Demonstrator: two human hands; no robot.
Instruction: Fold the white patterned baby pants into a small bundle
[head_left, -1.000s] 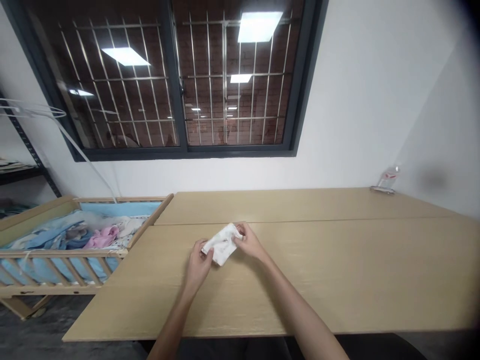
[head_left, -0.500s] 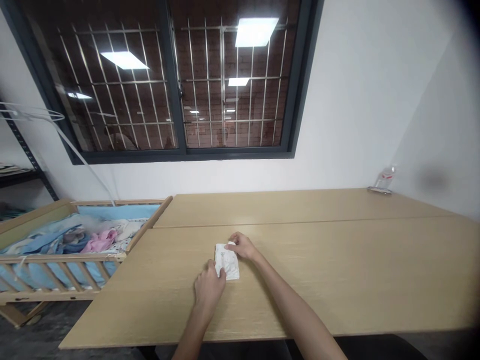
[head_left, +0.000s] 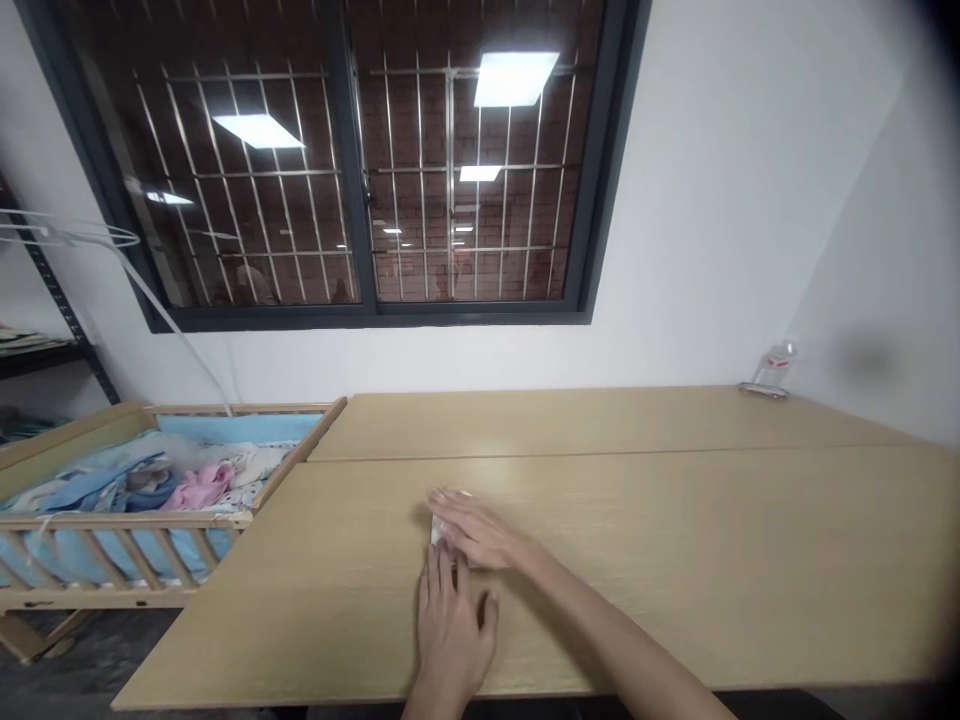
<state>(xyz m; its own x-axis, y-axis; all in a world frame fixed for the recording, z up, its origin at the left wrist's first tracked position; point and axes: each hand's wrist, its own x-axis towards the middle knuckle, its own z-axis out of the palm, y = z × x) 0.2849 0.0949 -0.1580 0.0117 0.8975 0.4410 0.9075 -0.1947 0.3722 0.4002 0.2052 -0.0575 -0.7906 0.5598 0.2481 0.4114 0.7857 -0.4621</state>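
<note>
A small folded white cloth lies on the light wooden table, almost wholly covered by my hands. My right hand lies flat on top of it, fingers spread and pointing left. My left hand rests flat on the table just in front of the cloth, its fingertips reaching the cloth's near edge. Only a thin white sliver of the cloth shows at the left of my right hand.
A wooden baby cot with blue, pink and white clothes stands against the table's left side. A plastic bottle lies at the table's far right corner by the wall. A barred window is ahead.
Earlier both hands held the white cloth up and folded it. It went down on the table as a small packet, and now both hands lie flat over it.
</note>
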